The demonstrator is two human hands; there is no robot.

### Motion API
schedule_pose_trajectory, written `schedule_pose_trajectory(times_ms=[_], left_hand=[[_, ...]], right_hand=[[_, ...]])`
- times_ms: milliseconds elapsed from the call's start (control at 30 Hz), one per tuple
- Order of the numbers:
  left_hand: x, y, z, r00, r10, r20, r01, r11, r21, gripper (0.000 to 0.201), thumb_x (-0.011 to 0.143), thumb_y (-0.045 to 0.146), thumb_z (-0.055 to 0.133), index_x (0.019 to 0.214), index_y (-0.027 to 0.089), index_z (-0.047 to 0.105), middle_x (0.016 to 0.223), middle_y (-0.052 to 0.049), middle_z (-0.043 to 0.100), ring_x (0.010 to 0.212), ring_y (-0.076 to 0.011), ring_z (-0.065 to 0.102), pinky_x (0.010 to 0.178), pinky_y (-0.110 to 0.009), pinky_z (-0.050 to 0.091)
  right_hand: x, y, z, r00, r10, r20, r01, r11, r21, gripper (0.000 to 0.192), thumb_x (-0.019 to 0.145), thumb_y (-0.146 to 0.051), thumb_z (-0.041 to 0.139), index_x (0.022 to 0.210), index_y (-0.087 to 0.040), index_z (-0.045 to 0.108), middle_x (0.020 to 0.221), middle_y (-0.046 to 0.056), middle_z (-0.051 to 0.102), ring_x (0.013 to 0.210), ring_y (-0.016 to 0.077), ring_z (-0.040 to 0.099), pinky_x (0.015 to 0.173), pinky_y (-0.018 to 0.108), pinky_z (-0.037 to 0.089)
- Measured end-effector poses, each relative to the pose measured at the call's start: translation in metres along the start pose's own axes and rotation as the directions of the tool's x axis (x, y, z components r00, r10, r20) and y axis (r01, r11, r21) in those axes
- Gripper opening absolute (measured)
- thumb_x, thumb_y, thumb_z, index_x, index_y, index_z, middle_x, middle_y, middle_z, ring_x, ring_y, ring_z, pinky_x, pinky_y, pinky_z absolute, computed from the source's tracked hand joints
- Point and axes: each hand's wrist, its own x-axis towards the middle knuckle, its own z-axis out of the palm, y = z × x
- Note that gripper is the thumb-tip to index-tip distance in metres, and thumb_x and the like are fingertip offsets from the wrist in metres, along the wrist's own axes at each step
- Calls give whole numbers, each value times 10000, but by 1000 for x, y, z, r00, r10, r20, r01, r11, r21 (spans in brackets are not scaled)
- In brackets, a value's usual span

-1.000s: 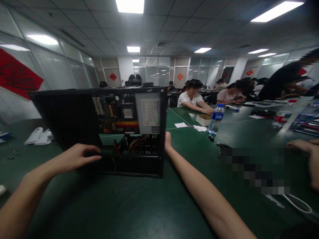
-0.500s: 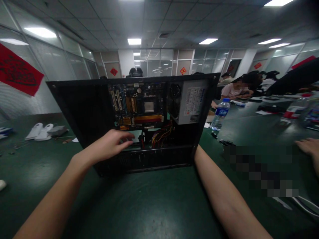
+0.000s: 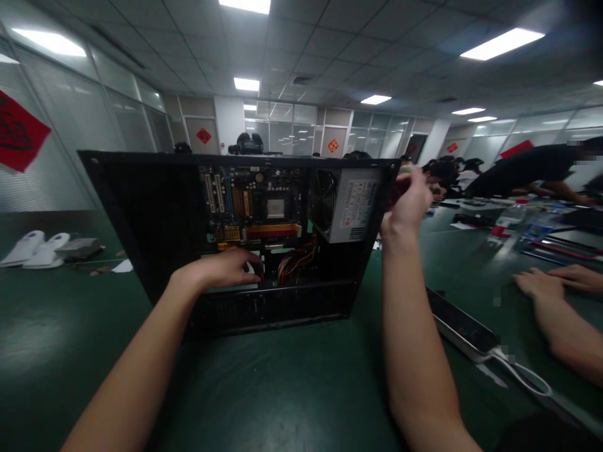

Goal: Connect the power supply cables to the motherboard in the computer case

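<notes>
Table [image 3: 292, 389]: a dark green top is seen, on which everything below is set.
Case [image 3: 141, 220]: an open black computer case is stood on its side on the table, straight ahead, its inside turned toward the camera; the left part of the inside is bare black panel.
Board [image 3: 249, 207]: a motherboard is fixed upright at the middle of the case back, with slots on its left and a yellow-red strip along its lower edge.
Supply [image 3: 348, 204]: a grey power supply (fan on its left face, label on its front) is mounted at the upper right corner of the case, just beside the board.
Wires [image 3: 294, 263]: a yellow, red and black bundle is seen below the supply, near the case floor.
Left hand [image 3: 221, 270]: it is laid inside the lower case, under the board, fingers bent and pressed down near the wires; what is under the fingertips cannot be told.
Right hand [image 3: 409, 204]: it is raised at the upper right edge of the case, fingers curled around a dark red blurred item; whether the case edge is also gripped cannot be told.
Strip [image 3: 459, 323]: a long dark power strip is laid right of the case, its white cord trailing off.
Other hands [image 3: 541, 282]: another person's hands are rested flat at the far right, well apart from the case.
</notes>
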Motion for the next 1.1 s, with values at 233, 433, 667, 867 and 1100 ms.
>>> schedule_pose_trajectory(times_ms=[233,433,667,867,1100], left_hand=[[-1,13,-5,988,86,-131,-97,992,-78,416,946,433,539,1237,170,678,1268,-114,712,1126,-263,679,988,-363,514],[-1,26,-8,897,235,-374,-280,958,-69,417,997,456,489,1287,200,642,1352,-91,666,1228,-258,623,1070,-396,473],[-10,50,-16,679,208,-704,-335,941,-46,328,976,403,523,1119,140,656,1015,-83,729,877,-224,676,781,-336,527],[-28,61,-27,380,48,-924,-357,929,-98,268,968,428,546,1002,174,625,840,-8,655,722,-140,591,660,-244,466],[-52,81,-37,468,37,-883,-351,925,-147,310,917,469,637,993,171,676,882,-24,695,765,-155,633,687,-241,515]], right_hand=[[-46,-96,21,933,-328,-147,358,887,293,379,960,-285,438,593,-209,498,566,-17,454,447,77,457,422,233,337],[-95,-129,29,788,-472,394,444,880,166,408,1009,-280,491,613,-193,537,569,-11,521,511,90,501,502,263,363],[-106,-103,53,619,-222,753,392,919,-51,377,995,-487,542,827,-157,613,763,16,626,716,119,561,684,258,422],[-112,-95,56,403,-61,913,275,960,-58,355,961,-470,603,1117,-151,615,940,41,675,807,139,598,719,253,426],[-116,-100,59,310,-2,951,88,996,-26,367,996,-463,527,816,-151,595,689,-12,597,622,94,521,589,220,372]])
